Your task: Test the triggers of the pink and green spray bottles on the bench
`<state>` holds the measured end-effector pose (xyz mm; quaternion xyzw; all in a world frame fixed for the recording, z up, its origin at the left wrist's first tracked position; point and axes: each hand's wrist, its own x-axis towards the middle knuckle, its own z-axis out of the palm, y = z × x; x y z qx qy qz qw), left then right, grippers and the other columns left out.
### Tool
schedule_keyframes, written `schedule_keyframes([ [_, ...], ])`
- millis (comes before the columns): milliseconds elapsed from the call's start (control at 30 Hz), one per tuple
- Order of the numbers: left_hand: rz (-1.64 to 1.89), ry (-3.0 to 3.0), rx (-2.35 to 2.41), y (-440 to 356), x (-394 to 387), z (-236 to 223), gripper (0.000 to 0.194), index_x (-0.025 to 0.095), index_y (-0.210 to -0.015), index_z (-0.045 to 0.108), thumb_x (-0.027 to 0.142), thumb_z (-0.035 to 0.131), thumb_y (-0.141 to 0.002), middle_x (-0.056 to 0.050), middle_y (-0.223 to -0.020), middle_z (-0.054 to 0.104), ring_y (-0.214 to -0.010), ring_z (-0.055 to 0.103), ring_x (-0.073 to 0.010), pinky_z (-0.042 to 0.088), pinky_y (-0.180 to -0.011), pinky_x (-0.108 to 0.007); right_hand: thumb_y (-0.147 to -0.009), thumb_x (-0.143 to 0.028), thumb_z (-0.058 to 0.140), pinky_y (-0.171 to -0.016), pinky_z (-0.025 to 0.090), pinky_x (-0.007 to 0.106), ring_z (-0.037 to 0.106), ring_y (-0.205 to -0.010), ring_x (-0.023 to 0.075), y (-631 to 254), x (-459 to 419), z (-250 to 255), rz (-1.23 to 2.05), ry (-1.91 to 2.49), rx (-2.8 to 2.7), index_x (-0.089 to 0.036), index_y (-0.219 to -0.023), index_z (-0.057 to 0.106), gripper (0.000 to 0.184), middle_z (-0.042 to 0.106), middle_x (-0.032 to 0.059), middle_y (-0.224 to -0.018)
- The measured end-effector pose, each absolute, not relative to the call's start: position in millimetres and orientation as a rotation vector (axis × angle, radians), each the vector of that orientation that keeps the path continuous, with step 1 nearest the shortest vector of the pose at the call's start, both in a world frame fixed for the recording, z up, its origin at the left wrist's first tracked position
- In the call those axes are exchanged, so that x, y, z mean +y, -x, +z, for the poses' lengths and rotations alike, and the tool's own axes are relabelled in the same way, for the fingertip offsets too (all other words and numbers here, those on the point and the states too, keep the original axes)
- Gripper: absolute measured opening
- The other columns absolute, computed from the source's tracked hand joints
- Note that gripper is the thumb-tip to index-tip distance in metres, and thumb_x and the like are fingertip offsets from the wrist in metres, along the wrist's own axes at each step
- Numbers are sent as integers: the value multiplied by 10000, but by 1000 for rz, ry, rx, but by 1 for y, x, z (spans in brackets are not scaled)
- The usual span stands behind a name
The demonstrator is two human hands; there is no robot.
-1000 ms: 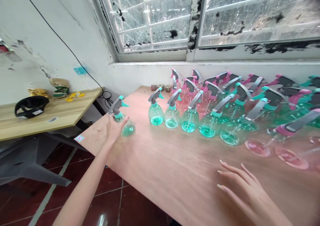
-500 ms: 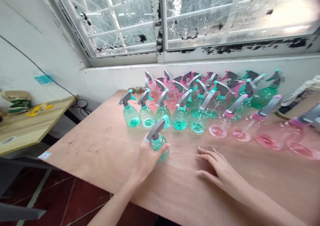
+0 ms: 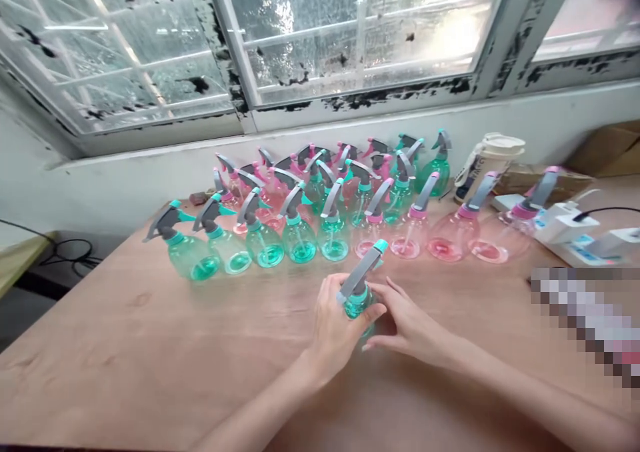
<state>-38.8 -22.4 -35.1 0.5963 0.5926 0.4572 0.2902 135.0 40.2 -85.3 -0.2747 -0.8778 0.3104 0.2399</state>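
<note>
A clear green spray bottle [image 3: 357, 305] with a grey lever and a turquoise nozzle stands out in front of the others. My left hand [image 3: 333, 325] is wrapped round its left side, thumb across the front. From the right, my right hand [image 3: 405, 319] cups the same bottle, with its fingers behind and its thumb low in front; contact at the fingertips is partly hidden. Beyond my hands runs a front row of spray bottles, with several green ones [image 3: 299, 235] on the left and several pink ones [image 3: 453, 232] on the right.
More pink and green bottles [image 3: 435, 172] crowd behind, by the window wall. A white-lidded tumbler [image 3: 495, 159], a cardboard box [image 3: 607, 149] and a power strip [image 3: 575, 245] with plugged-in adapters are at the right. A pixelated patch covers the table's right side.
The view has swung right. The spray bottle in my left hand has shifted to the right relative to the row, and my right hand has come in from the table to its side.
</note>
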Motion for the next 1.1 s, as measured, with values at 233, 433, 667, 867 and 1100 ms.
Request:
schedule_keyframes([
  [233,1062,-1698,1540,50,-19,-31,521,236,-1233,518,505,688,-821,-100,-1226,566,-1163,552,-310,442,-1008,-525,-725,-579,762,-1180,107,658,499,-1334,341,-128,50,-83,941,684,-2317,-253,-1430,376,867,561,135,-1410],
  [433,1040,-1772,1381,67,0,-7,808,246,-1411,353,388,761,-729,-146,-1433,476,-1296,488,-348,414,-1053,-533,-632,-606,819,-1171,163,661,530,-1292,372,-120,53,-76,1020,687,-2292,-242,-1407,441,935,624,123,-1324],
  [667,1136,-1937,1259,57,29,2,380,216,-1186,558,285,634,-820,-62,-1059,644,-929,622,-214,514,-834,-359,-646,-508,850,-1051,450,513,516,-1300,343,-115,72,-79,1114,555,-2271,-261,-1400,460,883,541,128,-1419],
  [867,1249,-1948,1342,56,36,-6,316,206,-1113,561,179,535,-799,-2,-833,581,-598,477,-113,463,-632,-273,-695,-624,776,-1124,366,580,453,-1371,369,-152,95,-97,800,694,-2475,-173,-1425,456,916,513,195,-1466],
  [1100,1269,-1972,1341,62,44,-6,388,224,-1158,573,168,539,-776,-23,-933,631,-556,454,-100,473,-623,-269,-931,-460,599,-1143,393,520,490,-1364,285,-164,94,-107,541,744,-2487,-206,-1376,552,514,559,139,-1447],
])
